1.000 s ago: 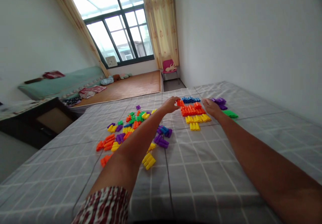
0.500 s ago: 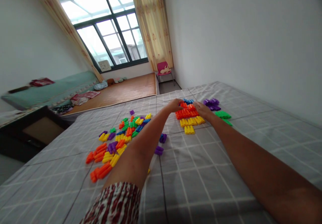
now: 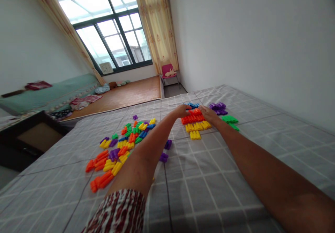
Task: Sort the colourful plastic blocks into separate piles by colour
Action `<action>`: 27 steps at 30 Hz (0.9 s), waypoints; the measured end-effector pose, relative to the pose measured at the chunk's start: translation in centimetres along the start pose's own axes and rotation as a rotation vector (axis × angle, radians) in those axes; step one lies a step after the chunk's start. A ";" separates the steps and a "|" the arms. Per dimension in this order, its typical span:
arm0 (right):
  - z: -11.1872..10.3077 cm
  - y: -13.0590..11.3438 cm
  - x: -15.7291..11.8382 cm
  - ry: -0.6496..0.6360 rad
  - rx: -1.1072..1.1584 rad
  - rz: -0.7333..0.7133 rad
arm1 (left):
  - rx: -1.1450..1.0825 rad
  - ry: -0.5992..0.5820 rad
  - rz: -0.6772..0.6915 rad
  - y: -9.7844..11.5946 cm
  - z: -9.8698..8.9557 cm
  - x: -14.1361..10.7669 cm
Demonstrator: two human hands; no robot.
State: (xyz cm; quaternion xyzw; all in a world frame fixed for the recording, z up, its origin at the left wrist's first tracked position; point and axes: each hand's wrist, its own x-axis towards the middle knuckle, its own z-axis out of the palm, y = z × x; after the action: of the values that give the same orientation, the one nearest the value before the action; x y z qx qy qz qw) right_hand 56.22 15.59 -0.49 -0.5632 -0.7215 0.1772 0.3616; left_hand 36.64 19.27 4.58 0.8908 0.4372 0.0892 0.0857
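Note:
Orange plastic building blocks (image 3: 192, 118) lie side by side in a row on the checked bedsheet. My left hand (image 3: 182, 111) is at the left end of an upper orange piece (image 3: 194, 112), fingers curled against it. At its right end, my right hand (image 3: 208, 114) presses with thumb and fingers close together. The fingertips are small and partly hidden. Blue blocks (image 3: 193, 105) lie just beyond the orange ones. Nearer to me are a row of yellow blocks (image 3: 198, 126) and a shorter yellow piece (image 3: 195, 135).
Purple blocks (image 3: 217, 108) and green blocks (image 3: 230, 119) lie right of my right hand. A loose pile of mixed blocks (image 3: 132, 137) spreads left of my left forearm. The bed (image 3: 209, 191) borders a white wall (image 3: 251, 34). A dark cabinet (image 3: 28, 142) stands at left.
The view has shifted slightly, so the scene sits a little further left. Both hands stay at the orange blocks, with only small finger movements.

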 end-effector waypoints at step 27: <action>0.2 0.1 -0.1 0.007 0.076 0.073 | 0.035 -0.013 -0.046 0.7 0.8 -0.3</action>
State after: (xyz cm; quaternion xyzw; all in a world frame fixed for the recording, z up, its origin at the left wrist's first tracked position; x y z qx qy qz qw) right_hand 56.13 15.55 -0.76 -0.5756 -0.6922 0.2155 0.3784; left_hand 37.20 18.51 3.98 0.8825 0.4585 0.0738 0.0748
